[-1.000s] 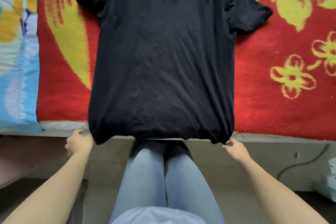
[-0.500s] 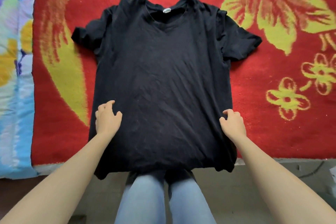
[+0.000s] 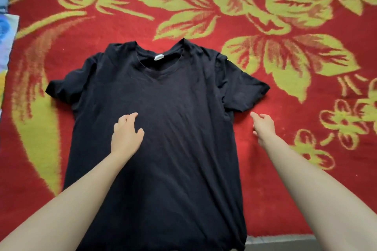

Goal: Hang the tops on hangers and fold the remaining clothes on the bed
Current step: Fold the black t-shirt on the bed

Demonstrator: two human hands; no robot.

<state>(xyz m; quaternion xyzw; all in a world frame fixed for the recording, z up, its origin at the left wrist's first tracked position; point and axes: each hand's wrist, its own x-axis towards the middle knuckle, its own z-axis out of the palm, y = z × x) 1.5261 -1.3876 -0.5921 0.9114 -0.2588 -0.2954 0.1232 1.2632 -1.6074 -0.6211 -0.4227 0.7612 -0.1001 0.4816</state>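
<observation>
Now black T-shirt (image 3: 163, 128) flat, face-up, sleeves spread, white neck label (image 3: 159, 57)

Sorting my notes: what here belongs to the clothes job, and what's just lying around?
Job: black T-shirt, spread flat; left hand resting on it; right hand beside it.
Lying about: red floral blanket; blue patterned quilt at left edge.
</observation>
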